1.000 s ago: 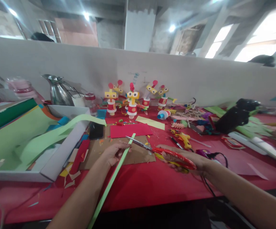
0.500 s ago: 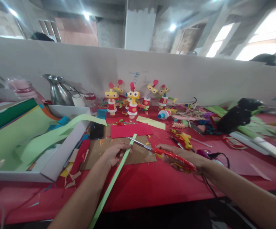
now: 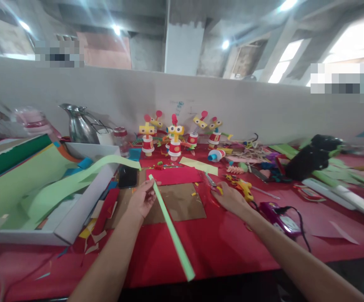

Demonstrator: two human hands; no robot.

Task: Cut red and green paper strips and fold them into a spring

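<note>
A long, narrow light green paper strip [image 3: 172, 226] is pinched near its upper end by my left hand [image 3: 142, 199]. It slants down to the right over the front of the red table. Out to the right, my right hand [image 3: 230, 199] is low at the tabletop, its fingers around the handles of the scissors [image 3: 211, 181]. The blades point away and left, towards a red paper sheet [image 3: 172, 175]. Part of the handles is hidden by the hand. Beneath the strip lies a brown cardboard piece [image 3: 182, 205], dotted with small paper scraps.
Several paper-cup figures [image 3: 174, 147] stand by the wall. On the left are a white box [image 3: 75, 216] of coloured paper, a phone [image 3: 127, 176] and a metal jug [image 3: 79, 126]. A yellow glue gun [image 3: 246, 188], a purple device [image 3: 279, 220] and a black object [image 3: 310, 157] lie right.
My right hand has carried the scissors away from the strip, rightward and down to the table. The strip has swung, its lower end now pointing right, and my left hand has shifted slightly left.
</note>
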